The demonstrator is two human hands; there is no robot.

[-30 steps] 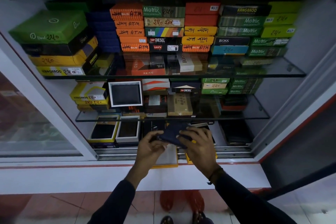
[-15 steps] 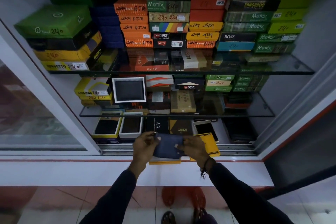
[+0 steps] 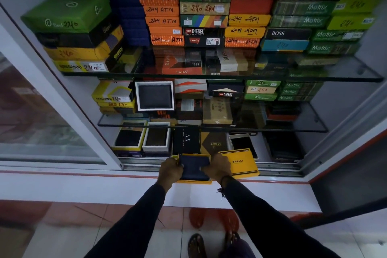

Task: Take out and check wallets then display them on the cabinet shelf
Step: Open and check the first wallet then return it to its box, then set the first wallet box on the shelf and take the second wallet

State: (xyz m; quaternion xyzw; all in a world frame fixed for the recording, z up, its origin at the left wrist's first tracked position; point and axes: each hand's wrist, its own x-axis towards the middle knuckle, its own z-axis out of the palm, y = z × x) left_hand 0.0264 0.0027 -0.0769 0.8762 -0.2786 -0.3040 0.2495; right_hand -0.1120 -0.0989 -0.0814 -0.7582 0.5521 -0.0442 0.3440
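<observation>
Dark blue wallet point(image 3: 194, 167) held flat over open yellow box point(image 3: 193, 181), at the front edge of the cabinet's bottom shelf point(image 3: 259, 148). Left hand point(image 3: 170, 168) clamped on wallet's left edge, right hand point(image 3: 216, 167) clamped on its right edge. Yellow lid point(image 3: 240, 162) marked BALISI lay just right of the right hand, tilted. Behind: black box point(image 3: 186, 140), brown box point(image 3: 213, 142), two open boxes point(image 3: 142, 137) further left. Glass shelves point(image 3: 314, 125) above stacked with coloured boxes.

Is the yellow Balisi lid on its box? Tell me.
No, the Balisi lid lies loose beside the right hand, right of the open box.
</observation>
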